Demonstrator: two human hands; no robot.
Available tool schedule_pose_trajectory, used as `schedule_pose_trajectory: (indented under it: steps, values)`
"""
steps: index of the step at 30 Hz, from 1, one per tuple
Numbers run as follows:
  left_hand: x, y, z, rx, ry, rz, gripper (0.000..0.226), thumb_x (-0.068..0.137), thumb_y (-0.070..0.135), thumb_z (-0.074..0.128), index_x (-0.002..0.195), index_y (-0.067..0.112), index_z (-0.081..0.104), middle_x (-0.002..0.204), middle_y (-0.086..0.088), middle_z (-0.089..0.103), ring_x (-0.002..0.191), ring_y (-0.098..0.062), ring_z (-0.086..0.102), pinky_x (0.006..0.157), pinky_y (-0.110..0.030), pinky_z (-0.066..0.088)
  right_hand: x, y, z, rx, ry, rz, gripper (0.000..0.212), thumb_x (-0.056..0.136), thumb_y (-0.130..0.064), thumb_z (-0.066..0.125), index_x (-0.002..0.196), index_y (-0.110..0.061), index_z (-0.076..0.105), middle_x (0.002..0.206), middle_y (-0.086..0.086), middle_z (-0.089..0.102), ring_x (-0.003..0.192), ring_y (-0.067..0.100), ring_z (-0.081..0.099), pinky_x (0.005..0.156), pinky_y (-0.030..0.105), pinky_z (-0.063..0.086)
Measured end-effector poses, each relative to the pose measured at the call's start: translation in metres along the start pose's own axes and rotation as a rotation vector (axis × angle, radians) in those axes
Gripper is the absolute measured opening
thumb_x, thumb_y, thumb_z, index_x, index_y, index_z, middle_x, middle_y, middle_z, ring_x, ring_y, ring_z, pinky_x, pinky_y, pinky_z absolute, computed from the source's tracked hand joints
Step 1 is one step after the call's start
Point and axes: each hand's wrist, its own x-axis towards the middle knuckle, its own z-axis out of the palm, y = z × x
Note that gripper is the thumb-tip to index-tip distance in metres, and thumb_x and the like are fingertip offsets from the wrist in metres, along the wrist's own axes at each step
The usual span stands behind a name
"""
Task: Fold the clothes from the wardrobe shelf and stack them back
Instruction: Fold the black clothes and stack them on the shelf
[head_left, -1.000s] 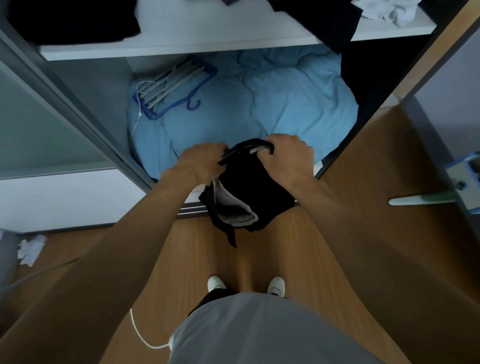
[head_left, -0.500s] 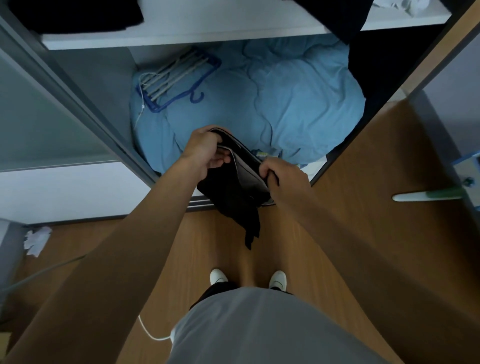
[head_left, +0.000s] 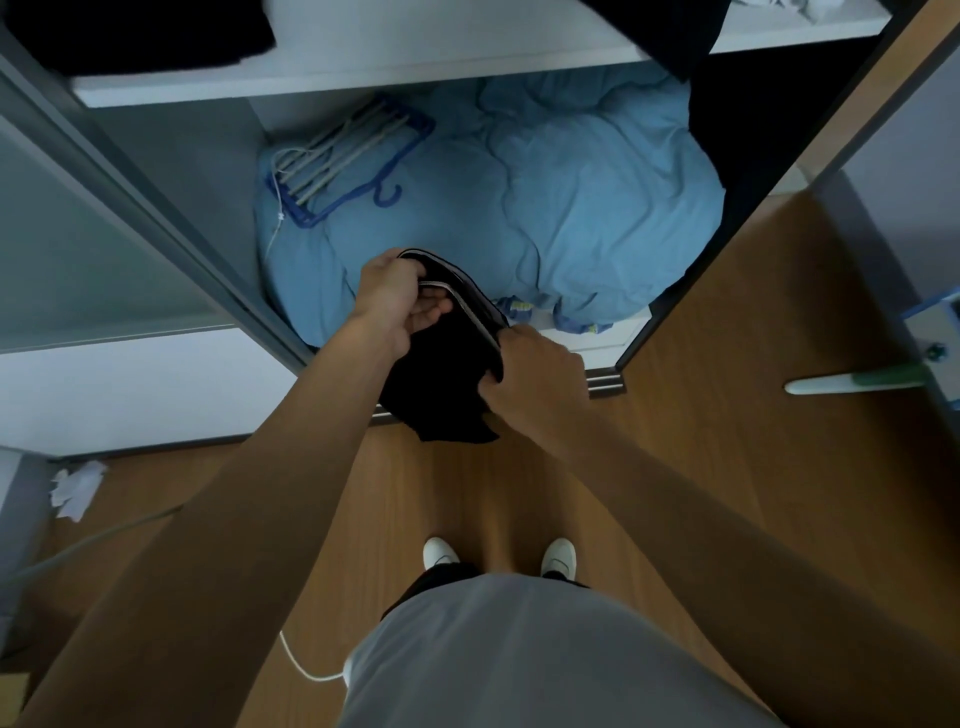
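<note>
fingers of your left hand (head_left: 400, 301) and right hand (head_left: 530, 371) pinch the black garment (head_left: 441, 384) waistband; loosen either and its hanging cloth may slump unfolded.

L hand (head_left: 400, 299) & R hand (head_left: 530, 369) grip black garment (head_left: 441, 384) by its striped waistband, held over floor (head_left: 727, 415). Blue duvet (head_left: 571, 208) at 12 in wardrobe, hanger (head_left: 353, 156) on it at 11. Shelf (head_left: 415, 57) above w/ dark clothes (head_left: 135, 31).

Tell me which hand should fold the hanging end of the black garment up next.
Probably right. The right hand grips the black garment nearer its dangling end; the left hand pins the striped waistband higher.
</note>
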Motion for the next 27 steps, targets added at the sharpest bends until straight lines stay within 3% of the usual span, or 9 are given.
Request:
schedule_pose_trajectory:
  steps: [6, 10, 14, 16, 18, 21, 23, 25, 27]
  values:
    - [0.008, -0.003, -0.02, 0.219, -0.005, 0.044, 0.018, 0.087, 0.004, 0.05, 0.073, 0.013, 0.055, 0.043, 0.0, 0.046, 0.029, -0.009, 0.037, 0.034, -0.013, 0.028, 0.022, 0.024, -0.019, -0.083, -0.009, 0.042, 0.016, 0.088, -0.024, 0.06, 0.092, -0.009, 0.064, 0.099, 0.01, 0.066, 0.095, 0.029, 0.064, 0.07, 0.03, 0.038]
    - [0.015, -0.007, -0.029, 0.27, -0.021, -0.021, 0.019, 0.086, 0.007, 0.054, 0.069, 0.015, 0.05, 0.036, 0.006, 0.037, 0.028, -0.007, 0.029, 0.033, -0.012, 0.022, 0.035, 0.025, -0.035, -0.137, -0.14, 0.047, 0.007, 0.085, -0.016, 0.062, 0.082, -0.013, 0.057, 0.101, 0.011, 0.066, 0.099, 0.031, 0.063, 0.075, 0.032, 0.044]
    - [0.02, -0.006, -0.037, 0.267, -0.021, -0.065, 0.021, 0.086, 0.011, 0.054, 0.067, 0.017, 0.046, 0.04, 0.004, 0.035, 0.031, -0.008, 0.027, 0.034, -0.014, 0.02, 0.039, 0.022, -0.051, -0.128, -0.211, -0.038, 0.014, 0.086, -0.016, 0.061, 0.074, -0.015, 0.053, 0.104, 0.009, 0.064, 0.101, 0.03, 0.06, 0.074, 0.031, 0.039]
    - [0.022, -0.002, -0.038, 0.199, -0.038, -0.083, 0.023, 0.087, 0.01, 0.052, 0.067, 0.017, 0.044, 0.04, 0.004, 0.034, 0.032, -0.008, 0.026, 0.035, -0.014, 0.02, 0.036, 0.019, -0.054, -0.095, -0.23, -0.142, 0.006, 0.087, -0.015, 0.059, 0.082, -0.014, 0.062, 0.11, 0.006, 0.063, 0.104, 0.028, 0.059, 0.076, 0.032, 0.04]
    - [0.019, 0.001, -0.035, 0.109, -0.078, -0.092, 0.025, 0.086, 0.007, 0.051, 0.064, 0.017, 0.045, 0.037, 0.006, 0.032, 0.031, -0.008, 0.025, 0.035, -0.013, 0.02, 0.033, 0.015, -0.052, -0.095, -0.29, -0.228, 0.013, 0.086, -0.013, 0.056, 0.089, -0.013, 0.069, 0.117, 0.003, 0.062, 0.108, 0.025, 0.058, 0.078, 0.034, 0.044]
    - [0.011, 0.003, -0.022, 0.056, -0.135, -0.062, 0.024, 0.085, 0.005, 0.052, 0.063, 0.015, 0.051, 0.037, 0.007, 0.033, 0.032, -0.009, 0.027, 0.036, -0.012, 0.022, 0.029, 0.014, -0.04, -0.123, -0.424, -0.164, 0.028, 0.089, -0.019, 0.056, 0.065, -0.011, 0.047, 0.088, 0.001, 0.055, 0.09, 0.024, 0.057, 0.063, 0.03, 0.037]
    - [0.008, 0.005, -0.016, 0.066, -0.176, -0.028, 0.015, 0.086, 0.006, 0.052, 0.077, 0.011, 0.063, 0.037, 0.006, 0.039, 0.031, -0.009, 0.03, 0.036, -0.012, 0.024, 0.026, 0.019, -0.03, -0.119, -0.456, -0.078, 0.038, 0.092, -0.026, 0.056, 0.063, -0.016, 0.035, 0.072, -0.003, 0.045, 0.078, 0.02, 0.053, 0.056, 0.028, 0.031]
    - [0.01, 0.007, -0.017, 0.098, -0.185, 0.005, 0.014, 0.084, 0.007, 0.054, 0.085, 0.009, 0.067, 0.043, 0.003, 0.046, 0.03, -0.008, 0.031, 0.035, -0.014, 0.024, 0.023, 0.026, -0.027, -0.112, -0.389, -0.036, 0.04, 0.093, -0.031, 0.057, 0.063, -0.017, 0.035, 0.072, -0.001, 0.047, 0.078, 0.022, 0.056, 0.061, 0.029, 0.037]
    - [0.015, 0.007, -0.026, 0.141, -0.153, 0.033, 0.008, 0.08, 0.006, 0.057, 0.075, 0.012, 0.06, 0.046, 0.001, 0.044, 0.031, -0.009, 0.028, 0.037, -0.014, 0.02, 0.025, 0.033, -0.032, -0.085, -0.267, -0.02, 0.044, 0.091, -0.032, 0.062, 0.059, -0.019, 0.036, 0.074, 0.002, 0.051, 0.081, 0.027, 0.061, 0.064, 0.032, 0.041]
